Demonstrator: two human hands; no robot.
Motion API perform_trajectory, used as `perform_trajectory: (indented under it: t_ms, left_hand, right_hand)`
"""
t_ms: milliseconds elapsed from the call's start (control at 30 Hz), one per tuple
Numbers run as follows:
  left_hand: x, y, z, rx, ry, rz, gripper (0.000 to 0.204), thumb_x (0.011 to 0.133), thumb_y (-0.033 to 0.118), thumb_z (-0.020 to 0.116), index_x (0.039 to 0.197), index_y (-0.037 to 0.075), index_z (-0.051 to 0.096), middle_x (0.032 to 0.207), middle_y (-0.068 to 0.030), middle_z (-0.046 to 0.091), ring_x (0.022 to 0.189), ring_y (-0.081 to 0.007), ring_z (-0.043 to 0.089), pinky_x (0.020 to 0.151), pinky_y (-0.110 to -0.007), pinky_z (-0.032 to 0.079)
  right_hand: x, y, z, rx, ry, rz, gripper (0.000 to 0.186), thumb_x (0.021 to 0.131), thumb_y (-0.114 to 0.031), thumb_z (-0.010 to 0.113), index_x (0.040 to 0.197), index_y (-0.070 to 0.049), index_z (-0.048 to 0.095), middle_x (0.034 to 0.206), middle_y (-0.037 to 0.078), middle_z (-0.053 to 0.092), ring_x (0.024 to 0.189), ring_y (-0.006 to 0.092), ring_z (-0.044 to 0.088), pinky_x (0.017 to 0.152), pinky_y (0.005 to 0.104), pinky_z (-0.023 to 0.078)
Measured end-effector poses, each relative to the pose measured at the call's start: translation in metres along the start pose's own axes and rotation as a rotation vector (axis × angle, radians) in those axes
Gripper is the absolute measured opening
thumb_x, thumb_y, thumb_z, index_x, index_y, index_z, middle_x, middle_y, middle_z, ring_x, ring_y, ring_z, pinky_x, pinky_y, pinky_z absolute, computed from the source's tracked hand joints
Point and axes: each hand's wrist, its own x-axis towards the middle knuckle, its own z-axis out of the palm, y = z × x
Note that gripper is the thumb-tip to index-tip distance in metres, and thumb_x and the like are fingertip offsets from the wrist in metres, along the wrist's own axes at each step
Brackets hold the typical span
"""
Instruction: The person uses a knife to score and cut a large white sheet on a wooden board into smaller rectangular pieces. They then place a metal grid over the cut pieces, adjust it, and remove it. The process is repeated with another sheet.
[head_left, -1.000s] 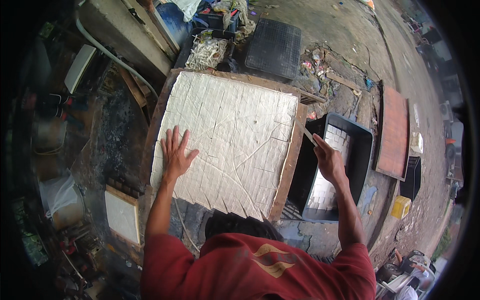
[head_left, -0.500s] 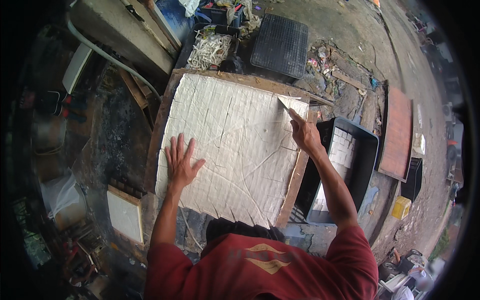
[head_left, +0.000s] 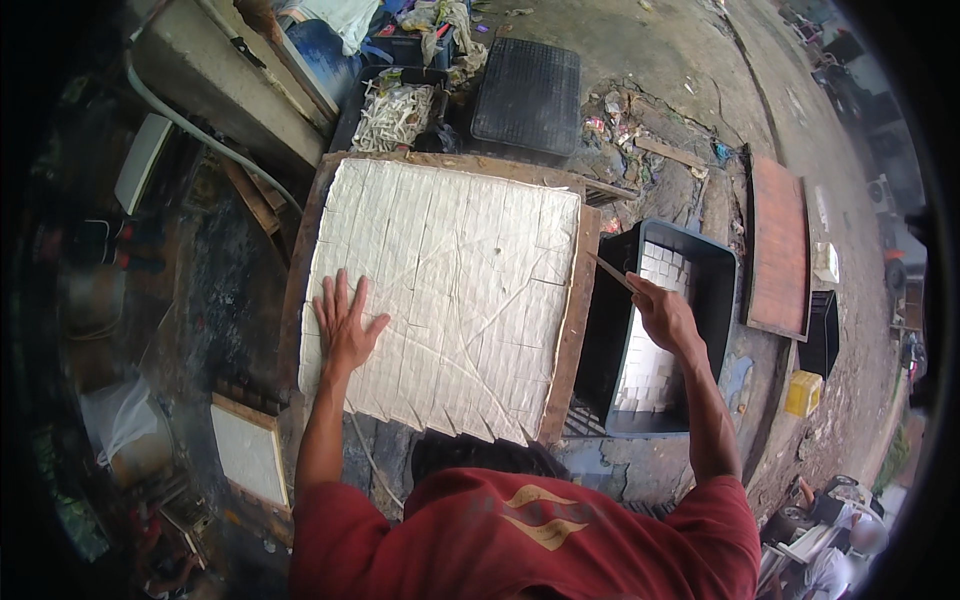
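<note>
A large off-white scored sheet with thin cuts and a jagged lower edge lies on a wooden board. My left hand rests flat on the sheet's left part, fingers spread. My right hand grips a thin knife just beyond the sheet's right edge, over the dark plastic tub. The blade's tip is near the board's right margin. Small white square pieces lie in rows inside the tub.
Behind the board stand a bin of white scraps, a black crate and a concrete post. An orange panel and yellow container are right, a framed white panel lower left. A person is at lower right.
Half a second ago my right hand had risen with the knife to the sheet's upper right corner; now it is back down and right, off the sheet. My left hand stays on the sheet.
</note>
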Motion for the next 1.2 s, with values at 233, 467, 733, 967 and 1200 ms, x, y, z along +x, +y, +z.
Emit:
perform_trajectory:
  t_ms: [233,467,733,967,1200]
  left_hand:
    - [-0.002,0.001,0.004,-0.033,0.017,0.030,0.087,0.095,0.058,0.066,0.165,0.016,0.035,0.175,-0.0202,0.012,0.161,-0.0452,0.005,0.125,-0.067,0.003]
    - [0.001,-0.004,0.002,-0.043,0.028,0.044,0.086,0.096,0.060,0.065,0.165,0.016,0.036,0.175,-0.0201,0.012,0.161,-0.0450,0.004,0.125,-0.067,0.001]
    - [0.002,-0.007,-0.004,-0.070,0.023,0.062,0.085,0.096,0.058,0.066,0.164,0.015,0.038,0.175,-0.0205,0.013,0.161,-0.0453,0.005,0.125,-0.068,0.003]
    - [0.020,0.059,-0.025,-0.135,0.023,0.023,0.094,0.093,0.059,0.071,0.162,0.006,0.036,0.172,-0.0261,0.015,0.159,-0.0504,0.007,0.124,-0.070,0.006]
    - [0.165,0.147,-0.022,-0.193,0.139,0.391,0.093,0.096,0.062,0.064,0.164,0.007,0.032,0.171,-0.0275,0.016,0.159,-0.0485,0.009,0.126,-0.064,0.009]
  right_hand:
    - [0.099,-0.024,0.048,0.075,0.056,0.074,0.043,0.104,-0.023,0.059,0.146,-0.019,0.061,0.112,0.025,0.073,0.100,0.0452,0.071,0.086,0.0515,0.056]
    - [0.147,-0.025,0.065,0.006,0.096,-0.110,0.042,0.102,-0.022,0.057,0.143,-0.022,0.064,0.107,0.025,0.074,0.095,0.0438,0.073,0.082,0.0525,0.058]
    - [0.076,0.015,-0.001,-0.117,-0.042,-0.114,0.046,0.100,-0.020,0.062,0.146,-0.017,0.060,0.102,0.023,0.075,0.085,0.0415,0.072,0.075,0.0499,0.057]
    - [0.027,0.004,0.079,1.120,0.281,0.531,0.035,0.106,-0.040,0.064,0.119,-0.008,0.066,0.062,-0.008,0.042,0.047,0.0038,0.041,0.042,0.0242,0.033]
    - [0.018,-0.051,0.203,0.706,0.823,0.486,0.036,0.109,-0.030,0.057,0.122,0.003,0.063,0.092,0.010,0.068,0.081,0.0198,0.063,0.076,0.0346,0.051]
